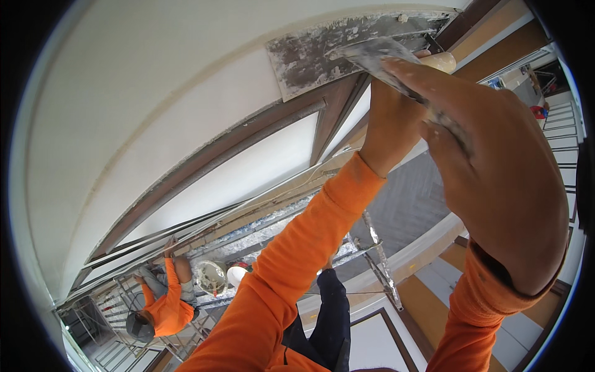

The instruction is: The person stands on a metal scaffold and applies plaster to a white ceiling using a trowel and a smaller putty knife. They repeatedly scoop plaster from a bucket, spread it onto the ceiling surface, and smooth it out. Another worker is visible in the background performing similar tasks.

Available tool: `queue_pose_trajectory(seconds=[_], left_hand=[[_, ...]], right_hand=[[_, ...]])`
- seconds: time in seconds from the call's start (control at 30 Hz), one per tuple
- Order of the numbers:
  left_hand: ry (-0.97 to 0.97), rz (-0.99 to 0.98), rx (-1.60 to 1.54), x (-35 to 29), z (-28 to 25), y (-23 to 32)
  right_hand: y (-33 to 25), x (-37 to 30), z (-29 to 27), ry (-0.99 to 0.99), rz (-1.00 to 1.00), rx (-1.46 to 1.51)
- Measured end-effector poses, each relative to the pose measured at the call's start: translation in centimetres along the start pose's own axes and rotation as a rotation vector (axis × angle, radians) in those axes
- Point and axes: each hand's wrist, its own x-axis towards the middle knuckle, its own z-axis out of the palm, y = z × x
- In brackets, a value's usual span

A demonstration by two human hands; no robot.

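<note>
A wide steel plastering trowel [304, 62], smeared with grey-white compound, lies in front of the white wall [155, 80] near the top of the view. My left hand [396, 118] is closed round its pale handle [440, 61], partly hidden behind my right hand. Closed too, my right hand [496, 149] grips a putty knife [384, 56], with a finger stretched along its compound-coated blade. That blade overlaps the trowel's face; whether the two touch I cannot tell. A small lump of compound [403, 18] sits at the trowel's upper edge. White residue marks my right fingers.
Dark wooden trim [217, 167] curves below the wall. Down at the lower left a co-worker [170, 310] in orange sits on scaffolding, near a bucket [211, 277] and a white container [237, 274]. Splattered scaffold planks [248, 239] lie below me; the grey floor [409, 192] is farther down.
</note>
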Motion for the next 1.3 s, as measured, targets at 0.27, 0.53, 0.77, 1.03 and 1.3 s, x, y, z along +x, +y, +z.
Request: queue_pose_trajectory(seconds=[0.27, 0.53, 0.77, 1.03, 1.3], left_hand=[[0.092, -0.220, -0.387, 1.7, 0.3, 3.0], [0.120, -0.186, -0.280, 1.7, 0.5, 2.2], [0.088, -0.256, -0.194, 1.7, 0.3, 2.4], [0.136, -0.318, -0.245, 2.0, 0.6, 3.4], [0.118, -0.317, -0.291, 2.0, 0.8, 3.1]], right_hand=[[2.1, 0.3, -0.1, 0.062, 0.025, -0.039], [3.3, 1.7, 1.2, 0.104, -0.019, -0.092], [4.0, 2.2, -0.6, -0.057, 0.043, 0.056], [6.1, 0.5, -1.5, -0.079, 0.040, 0.004], [9.8, 2.3, 0.0, 0.026, -0.218, -0.115]])
